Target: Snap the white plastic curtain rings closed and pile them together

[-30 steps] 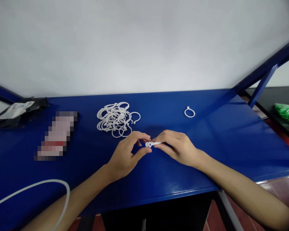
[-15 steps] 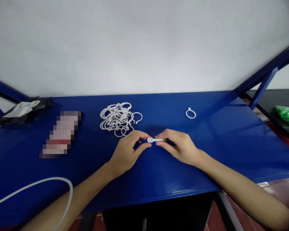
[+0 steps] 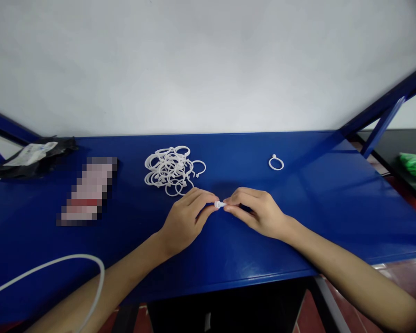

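Observation:
Between my two hands is a white plastic ring (image 3: 218, 204), seen nearly edge-on, with its round knob end facing left. My left hand (image 3: 184, 221) pinches the knob end between thumb and fingertips. The ring's band is gripped by my right hand (image 3: 258, 208), whose fingers hide most of it. Just beyond my left hand lies a tangled pile of white plastic rings (image 3: 169, 169), some with their ends apart. A single white ring (image 3: 276, 163) with a small knob lies by itself to the right, beyond my right hand.
On the blue table (image 3: 229, 259), a blurred-out oblong item (image 3: 90, 189) lies to the left. Behind it rests a black plastic bag (image 3: 38, 155) with a white label. A white cable (image 3: 55, 262) loops over my left forearm. Blue frame bars (image 3: 384, 125) rise at the right.
My left fingertips have closed onto the knob end of the ring and moved slightly right. Less of the band shows now. The pile and the single ring lie as before.

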Motion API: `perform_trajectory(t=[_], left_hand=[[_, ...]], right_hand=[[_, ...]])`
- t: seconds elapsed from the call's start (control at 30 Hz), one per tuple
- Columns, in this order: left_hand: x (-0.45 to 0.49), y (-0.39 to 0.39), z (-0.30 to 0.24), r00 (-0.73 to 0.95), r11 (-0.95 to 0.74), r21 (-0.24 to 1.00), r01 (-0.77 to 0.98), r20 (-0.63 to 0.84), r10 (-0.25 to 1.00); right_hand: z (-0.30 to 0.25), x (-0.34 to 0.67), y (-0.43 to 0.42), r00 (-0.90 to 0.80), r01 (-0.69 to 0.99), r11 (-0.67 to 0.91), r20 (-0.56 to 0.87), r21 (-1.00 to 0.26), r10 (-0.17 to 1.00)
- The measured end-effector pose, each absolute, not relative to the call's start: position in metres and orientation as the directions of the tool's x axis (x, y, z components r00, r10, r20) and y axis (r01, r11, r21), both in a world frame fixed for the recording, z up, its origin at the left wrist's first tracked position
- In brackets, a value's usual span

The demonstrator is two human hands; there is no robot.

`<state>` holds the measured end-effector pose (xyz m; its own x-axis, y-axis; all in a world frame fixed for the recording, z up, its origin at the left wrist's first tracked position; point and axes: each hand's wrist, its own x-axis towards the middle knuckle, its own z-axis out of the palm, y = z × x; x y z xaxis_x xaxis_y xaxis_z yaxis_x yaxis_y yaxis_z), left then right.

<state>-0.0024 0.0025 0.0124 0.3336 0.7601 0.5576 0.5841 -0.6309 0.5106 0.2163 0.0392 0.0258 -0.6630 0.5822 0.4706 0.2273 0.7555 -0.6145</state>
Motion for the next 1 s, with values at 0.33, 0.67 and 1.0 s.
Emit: perform_trajectory(t=[0.33, 0.67, 1.0], left_hand=[[-0.0026, 0.0018, 0.0123, 0.353, -0.667, 0.458, 0.588, 0.596, 0.721], [-0.0022, 0.0019, 0.0127, 0.354, -0.668, 0.452, 0.591, 0.599, 0.719], [0.0027, -0.0025, 0.0131, 0.341, -0.692, 0.356, 0.628, 0.673, 0.656]], right_hand=[[0.0275, 0.2161, 0.0382, -0.667, 0.226, 0.771, 0.482, -0.595, 0.568], [0.0275, 0.2167, 0.0388, -0.669, 0.237, 0.770, 0.475, -0.593, 0.572], [0.0278, 0.2135, 0.0337, -0.693, 0.223, 0.786, 0.473, -0.577, 0.544]])
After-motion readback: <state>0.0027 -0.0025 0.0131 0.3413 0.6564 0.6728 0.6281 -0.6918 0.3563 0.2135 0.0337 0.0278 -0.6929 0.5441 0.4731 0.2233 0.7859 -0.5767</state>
